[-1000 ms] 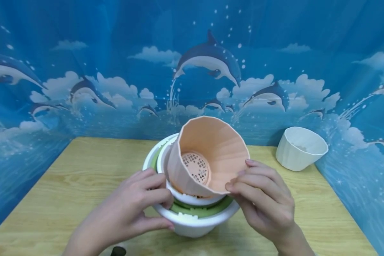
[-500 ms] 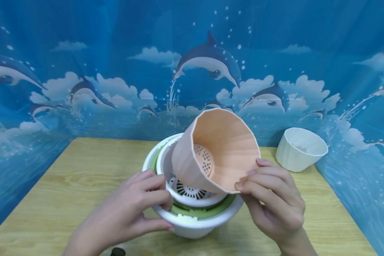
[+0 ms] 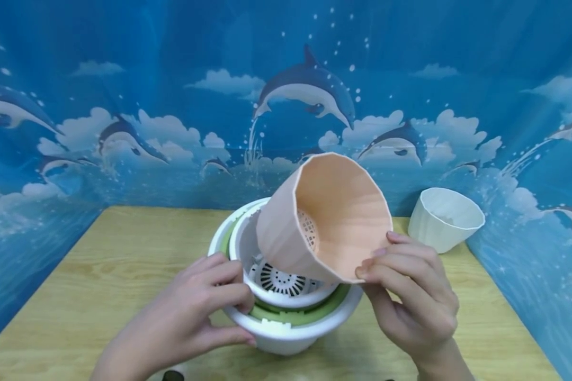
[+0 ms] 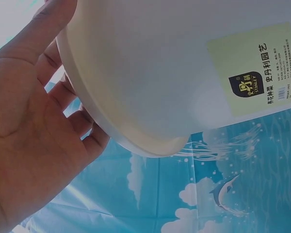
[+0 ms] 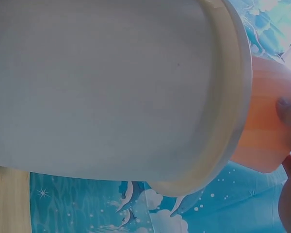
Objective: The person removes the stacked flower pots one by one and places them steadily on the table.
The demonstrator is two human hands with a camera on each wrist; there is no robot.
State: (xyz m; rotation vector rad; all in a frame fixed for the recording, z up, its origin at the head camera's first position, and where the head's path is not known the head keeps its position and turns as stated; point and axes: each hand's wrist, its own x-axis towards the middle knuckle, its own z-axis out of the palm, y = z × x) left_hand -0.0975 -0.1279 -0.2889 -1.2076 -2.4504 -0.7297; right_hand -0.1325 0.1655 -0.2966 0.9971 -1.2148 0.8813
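Observation:
My right hand [image 3: 412, 286] pinches the rim of a peach-coloured flower pot [image 3: 348, 217], which tilts with its mouth toward the right. Holes pierce the pot's bottom. It hangs over a stack of nested pots: a white inner pot [image 3: 242, 241] with a slotted bottom, a green pot [image 3: 310, 316], and a large white outer pot [image 3: 286, 344]. My left hand [image 3: 195, 307] grips the stack's rim at the left, thumb below and fingers over the edge. In the left wrist view, a pale green label [image 4: 254, 70] shows on the outer pot's wall.
A smaller white pot [image 3: 445, 219] stands at the table's back right corner, with something pale inside. A dark round object [image 3: 173, 375] shows at the front edge of the wooden table [image 3: 100, 275]. Blue dolphin-print curtains [image 3: 171, 79] enclose the back and sides.
My right hand has lifted the peach flower pot up and to the right, out of the nested stack, uncovering the white inner pot's slotted bottom. My left hand keeps its hold on the rim.

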